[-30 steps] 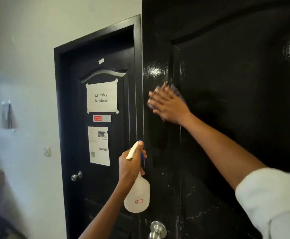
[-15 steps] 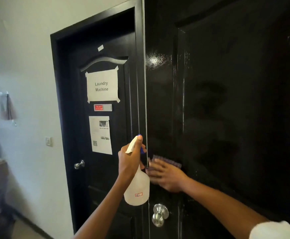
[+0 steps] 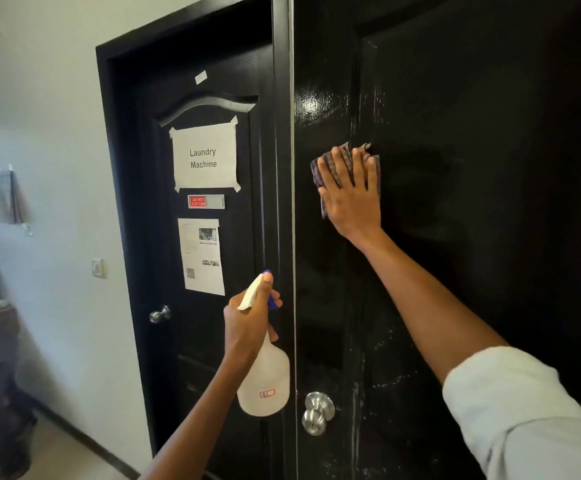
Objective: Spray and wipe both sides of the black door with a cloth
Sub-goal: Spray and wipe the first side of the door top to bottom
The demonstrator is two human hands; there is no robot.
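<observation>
Glossy black door (image 3: 455,237), near side, its lacquered face showing bright reflections and pale streaks and droplets toward the lower part. The right hand (image 3: 351,199) lies flat with fingers straight and slightly spread, pressing a checked purple cloth (image 3: 320,174) against the door at the edge of the raised panel moulding, above the round brushed-metal knob (image 3: 316,412). The left hand (image 3: 247,323) is curled round the neck of a translucent white plastic spray bottle (image 3: 265,382), pear-shaped, with a cream trigger head, a blue nozzle and a small red-bordered label; it is held beside the door's edge. Behind stands a second black door (image 3: 213,341) bearing a taped paper sign (image 3: 204,157) reading "Laundry Machine".
</observation>
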